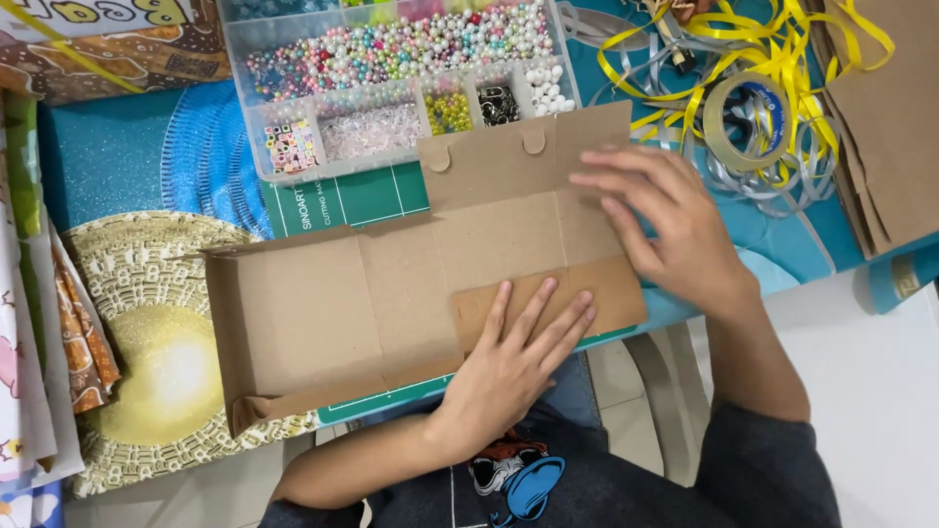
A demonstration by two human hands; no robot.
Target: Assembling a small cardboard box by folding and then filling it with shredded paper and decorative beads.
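Note:
A brown cardboard box blank [391, 284] lies partly folded on a green cutting mat [362, 196], its left end standing up as low walls. My left hand [518, 347] presses flat, fingers spread, on the near flap of the cardboard. My right hand [665, 220] rests with fingers spread on the right panel, pressing down by the fold line. Neither hand grips anything.
A clear bead organiser [411, 78] with pastel beads sits behind the cardboard. Yellow and silver ribbons [773, 59] and a tape roll [748, 122] lie at the back right, beside brown paper bags [895, 117]. A round gold placemat [147, 352] and patterned paper sheets [39, 323] are left.

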